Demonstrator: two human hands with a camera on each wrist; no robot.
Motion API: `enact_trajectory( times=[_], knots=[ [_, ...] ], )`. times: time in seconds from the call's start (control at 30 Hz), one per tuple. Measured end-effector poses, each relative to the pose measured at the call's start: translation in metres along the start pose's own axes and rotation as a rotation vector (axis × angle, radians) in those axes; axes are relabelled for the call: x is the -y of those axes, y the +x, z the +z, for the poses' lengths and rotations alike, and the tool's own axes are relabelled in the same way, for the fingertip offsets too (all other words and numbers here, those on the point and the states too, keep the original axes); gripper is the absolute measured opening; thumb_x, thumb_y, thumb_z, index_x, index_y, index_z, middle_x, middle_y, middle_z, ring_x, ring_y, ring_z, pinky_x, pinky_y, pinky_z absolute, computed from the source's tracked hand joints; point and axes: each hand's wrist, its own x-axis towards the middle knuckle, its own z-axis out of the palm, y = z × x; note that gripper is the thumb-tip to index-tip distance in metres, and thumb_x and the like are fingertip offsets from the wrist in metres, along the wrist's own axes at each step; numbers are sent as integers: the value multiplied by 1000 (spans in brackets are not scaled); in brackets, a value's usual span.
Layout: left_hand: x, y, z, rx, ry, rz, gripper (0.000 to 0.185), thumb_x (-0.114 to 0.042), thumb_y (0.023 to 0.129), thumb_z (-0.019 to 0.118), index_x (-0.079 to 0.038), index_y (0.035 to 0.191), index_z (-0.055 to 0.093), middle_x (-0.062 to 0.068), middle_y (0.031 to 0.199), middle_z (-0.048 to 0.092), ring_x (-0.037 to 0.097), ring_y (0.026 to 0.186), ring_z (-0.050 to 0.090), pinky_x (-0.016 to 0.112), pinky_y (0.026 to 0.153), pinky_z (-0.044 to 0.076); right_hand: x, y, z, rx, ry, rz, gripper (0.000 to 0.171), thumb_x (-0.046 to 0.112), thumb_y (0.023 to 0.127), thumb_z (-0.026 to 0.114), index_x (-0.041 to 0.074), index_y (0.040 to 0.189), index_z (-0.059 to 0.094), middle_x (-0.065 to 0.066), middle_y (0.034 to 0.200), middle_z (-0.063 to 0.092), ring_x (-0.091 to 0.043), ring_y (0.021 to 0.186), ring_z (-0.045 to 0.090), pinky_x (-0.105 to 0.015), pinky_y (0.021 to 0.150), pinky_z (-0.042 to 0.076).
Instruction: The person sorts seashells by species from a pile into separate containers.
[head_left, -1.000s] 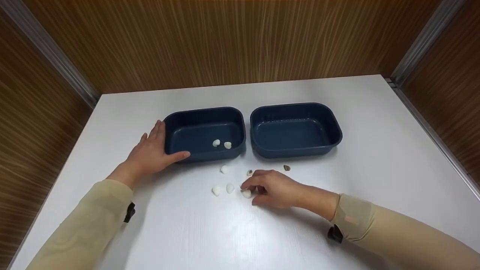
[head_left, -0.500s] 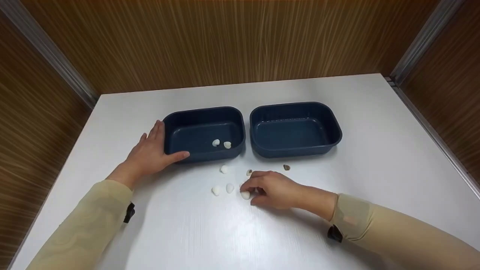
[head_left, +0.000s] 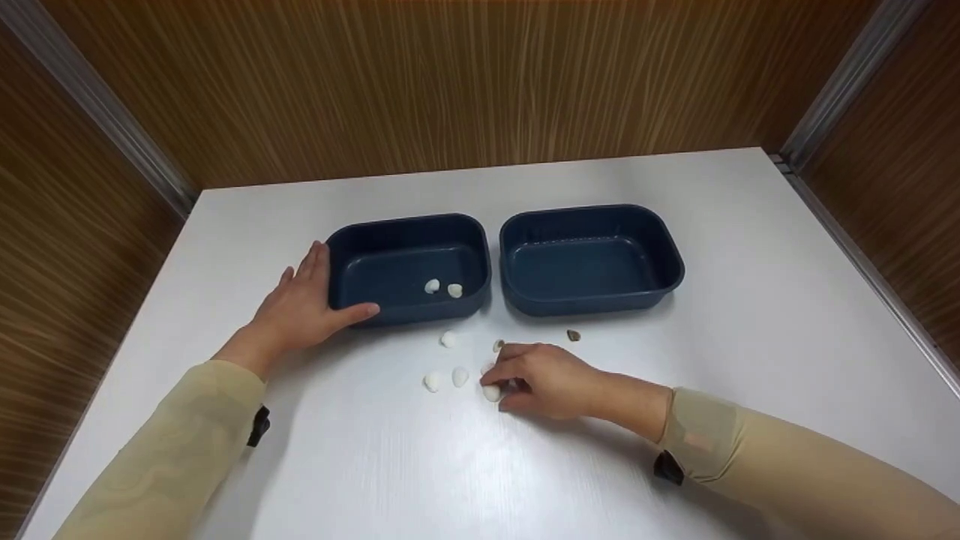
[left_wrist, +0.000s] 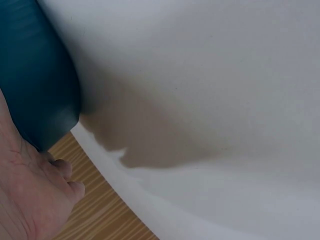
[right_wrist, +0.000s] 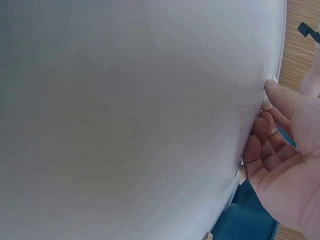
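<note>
My left hand (head_left: 300,304) lies with straight fingers along the left end of a dark blue rectangular tub (head_left: 405,311), its thumb at the front wall. Two white seashells (head_left: 444,288) lie inside that tub. On the table, my right hand (head_left: 551,381) pinches a white seashell (head_left: 491,392) between thumb and forefinger; the right wrist view shows this seashell (right_wrist: 266,103) by the fingertips. Another pale shell (head_left: 487,368) is partly hidden behind the forefinger. Left of this hand lie more white shells (head_left: 460,376), and a brown-marked shell (head_left: 499,345) sits just beyond it.
A second dark blue tub (head_left: 592,306) stands right of the first, a narrow gap between them. In front of it lies a small brown shell (head_left: 574,335). Wood-grain panels (head_left: 480,90) enclose the white table (head_left: 360,465) at the back and sides.
My right hand has shifted very slightly toward the near left, the pinched seashell edging nearer with it. The left hand and both tubs stay put.
</note>
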Motion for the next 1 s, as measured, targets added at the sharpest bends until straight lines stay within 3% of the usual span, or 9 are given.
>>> enact_trajectory(
  times=[0.27, 0.53, 0.73, 1.0],
  knots=[
    [-1, -2, -1, -5, 2, 4, 136, -89, 90, 49, 8, 164, -10, 26, 175, -8, 38, 163, -1, 59, 129, 1, 1, 1, -1, 16, 19, -5, 23, 7, 88, 84, 10, 110, 82, -1, 99, 71, -13, 83, 62, -30, 80, 55],
    [-1, -4, -1, -1, 3, -11, 136, -90, 89, 48, 7, 165, -10, 25, 175, -8, 37, 163, -1, 58, 129, 1, 2, 2, -1, 31, 49, 17, 20, 4, 87, 79, 11, 106, 79, -1, 91, 66, -9, 77, 56, -27, 72, 50],
    [-1, -4, -1, -2, 8, -10, 136, -90, 89, 48, 7, 164, -10, 25, 175, -8, 38, 163, -1, 59, 129, 1, 4, 4, -1, 61, 50, 49, 22, 5, 88, 78, 13, 109, 76, -1, 91, 64, -10, 77, 55, -28, 74, 49],
    [-1, -2, 1, -9, -6, 5, 136, -90, 89, 49, 7, 165, -9, 25, 175, -8, 38, 163, -1, 59, 129, 1, 4, 4, -3, 66, 78, 22, 23, 3, 88, 79, 12, 108, 73, -1, 91, 68, -13, 80, 60, -28, 76, 52]
  ],
)
